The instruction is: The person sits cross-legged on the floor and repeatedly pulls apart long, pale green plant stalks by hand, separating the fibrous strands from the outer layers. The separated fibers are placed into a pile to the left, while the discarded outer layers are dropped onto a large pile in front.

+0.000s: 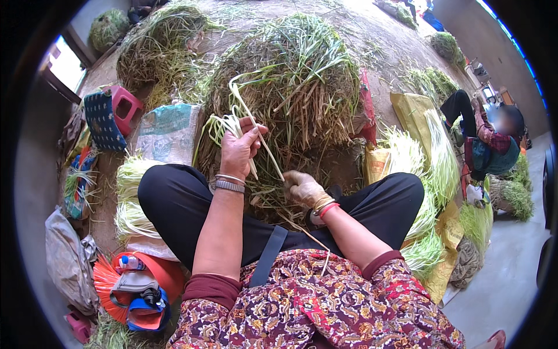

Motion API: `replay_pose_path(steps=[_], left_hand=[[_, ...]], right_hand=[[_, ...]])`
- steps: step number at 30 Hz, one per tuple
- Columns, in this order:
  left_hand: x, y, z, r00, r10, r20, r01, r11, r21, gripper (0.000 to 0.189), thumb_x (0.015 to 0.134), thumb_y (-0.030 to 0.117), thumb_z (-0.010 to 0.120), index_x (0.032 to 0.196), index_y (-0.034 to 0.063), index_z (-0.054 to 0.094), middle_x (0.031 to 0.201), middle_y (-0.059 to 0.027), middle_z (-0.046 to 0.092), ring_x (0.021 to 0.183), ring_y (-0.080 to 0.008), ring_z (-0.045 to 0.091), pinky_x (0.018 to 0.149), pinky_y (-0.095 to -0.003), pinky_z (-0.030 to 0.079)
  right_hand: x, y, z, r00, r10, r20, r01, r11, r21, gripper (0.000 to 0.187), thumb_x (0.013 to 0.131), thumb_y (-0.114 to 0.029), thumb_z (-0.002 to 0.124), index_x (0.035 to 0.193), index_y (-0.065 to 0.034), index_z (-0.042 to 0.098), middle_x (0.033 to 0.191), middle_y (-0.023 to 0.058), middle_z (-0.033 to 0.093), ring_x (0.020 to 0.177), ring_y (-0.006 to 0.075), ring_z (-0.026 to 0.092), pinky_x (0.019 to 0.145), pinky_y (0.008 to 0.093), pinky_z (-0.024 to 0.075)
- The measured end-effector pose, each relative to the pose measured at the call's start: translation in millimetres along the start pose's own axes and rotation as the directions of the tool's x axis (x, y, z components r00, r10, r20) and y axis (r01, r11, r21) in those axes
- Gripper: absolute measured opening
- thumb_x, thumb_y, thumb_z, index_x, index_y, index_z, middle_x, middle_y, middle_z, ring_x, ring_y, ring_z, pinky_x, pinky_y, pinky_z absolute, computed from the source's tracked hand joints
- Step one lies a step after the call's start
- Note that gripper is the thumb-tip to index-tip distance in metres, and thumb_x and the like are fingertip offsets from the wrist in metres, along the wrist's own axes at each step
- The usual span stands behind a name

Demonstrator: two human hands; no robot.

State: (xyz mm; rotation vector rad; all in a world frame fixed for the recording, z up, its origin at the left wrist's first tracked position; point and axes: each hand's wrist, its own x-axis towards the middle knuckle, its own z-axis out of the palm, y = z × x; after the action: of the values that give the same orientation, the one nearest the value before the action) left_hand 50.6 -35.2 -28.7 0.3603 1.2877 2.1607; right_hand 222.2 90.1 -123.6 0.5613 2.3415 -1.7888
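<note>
In my left hand (242, 146) is a small bunch of pale, peeled leafy stalks (222, 126), probably garlic or chive shoots. One longer white stalk (267, 150) slants down from it, its leaves trailing over the big heap. My right hand (302, 187), in what looks like a thin glove, has its fingers curled around the lower end of that stalk. Straight ahead rises a large heap of unpeeled green shoots (301, 83) with brown, dry-skinned stems. Stripped leaves and husks (270, 196) litter the ground between my legs. A loose dry strand (316, 240) lies across my lap.
Pale peeled stalks (135, 196) are stacked beside my left knee; more stalks (405, 157) lie at my right on yellow sacks (409, 115). Another heap (161, 48) stands at far left, near a pink stool (124, 109). A red bag (168, 270) lies lower left. A co-worker (492, 144) sits at right.
</note>
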Motion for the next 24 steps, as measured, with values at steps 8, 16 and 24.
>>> replay_pose_path(steps=[8, 16, 24], left_hand=[[-19, -15, 13, 0.98, -0.178, 0.088, 0.149, 0.952, 0.266, 0.025, 0.093, 0.011, 0.058, 0.116, 0.0021, 0.056, 0.082, -0.0052, 0.068, 0.06, -0.0042, 0.052, 0.055, -0.0178, 0.043], [-7, -19, 9, 0.993, 0.017, -0.113, -0.001, 0.99, 0.141, 0.02, 0.097, 0.022, 0.053, 0.092, 0.0063, 0.064, 0.084, -0.003, 0.067, 0.07, -0.0082, 0.062, 0.062, -0.0205, 0.05], [6, -19, 4, 0.978, -0.181, -0.099, 0.145, 0.944, -0.296, 0.016, 0.1, 0.022, 0.045, 0.107, 0.0076, 0.049, 0.074, -0.0015, 0.053, 0.059, -0.0089, 0.046, 0.051, -0.0269, 0.047]], right_hand=[[0, -64, 12, 0.998, -0.029, 0.061, -0.005, 0.867, 0.499, 0.023, 0.093, -0.023, 0.052, 0.106, -0.0066, 0.062, 0.072, 0.0019, 0.061, 0.055, 0.0082, 0.051, 0.048, 0.0234, 0.0386], [24, -5, 7, 0.991, 0.081, -0.109, -0.073, 0.994, 0.079, 0.029, 0.093, -0.029, 0.053, 0.103, -0.0041, 0.064, 0.078, 0.0106, 0.064, 0.069, 0.0204, 0.06, 0.063, 0.0334, 0.0474], [76, 8, -15, 0.895, -0.025, -0.446, 0.004, 0.999, -0.047, 0.035, 0.086, -0.028, 0.061, 0.111, -0.0033, 0.063, 0.096, 0.0178, 0.068, 0.093, 0.0306, 0.064, 0.084, 0.0359, 0.0474]])
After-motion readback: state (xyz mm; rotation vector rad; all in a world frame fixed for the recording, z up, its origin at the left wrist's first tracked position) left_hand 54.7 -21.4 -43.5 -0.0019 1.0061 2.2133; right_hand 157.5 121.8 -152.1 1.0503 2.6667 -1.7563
